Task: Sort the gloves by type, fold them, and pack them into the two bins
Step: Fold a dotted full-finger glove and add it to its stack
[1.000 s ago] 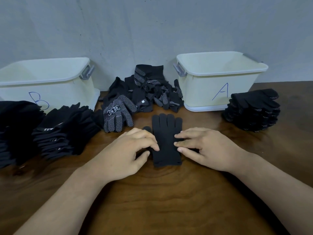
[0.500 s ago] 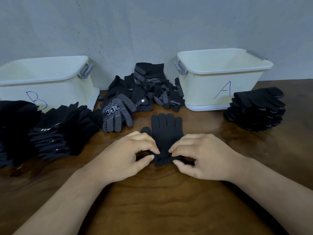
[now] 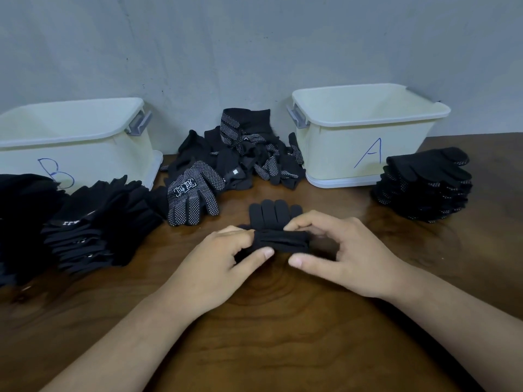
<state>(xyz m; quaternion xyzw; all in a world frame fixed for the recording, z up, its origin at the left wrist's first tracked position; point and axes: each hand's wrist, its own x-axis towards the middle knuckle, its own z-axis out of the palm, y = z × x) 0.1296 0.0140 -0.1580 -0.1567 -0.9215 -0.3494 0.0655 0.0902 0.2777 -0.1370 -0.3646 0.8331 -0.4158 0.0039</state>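
Currently plain black glove [image 3: 276, 215] sits mid-table, fingertips flat and pointing at the unsorted glove pile [image 3: 243, 154]; left hand [image 3: 215, 267] pinches the folded-up cuff edge at one end, right hand [image 3: 348, 256] pinches the other; bare wooden table [image 3: 268, 349] on the near side; bin B [image 3: 85, 154] back left behind the plain stack [image 3: 93, 222]; bin A [image 3: 368, 154] back right, dotted stack [image 3: 424, 185] touching its right corner.
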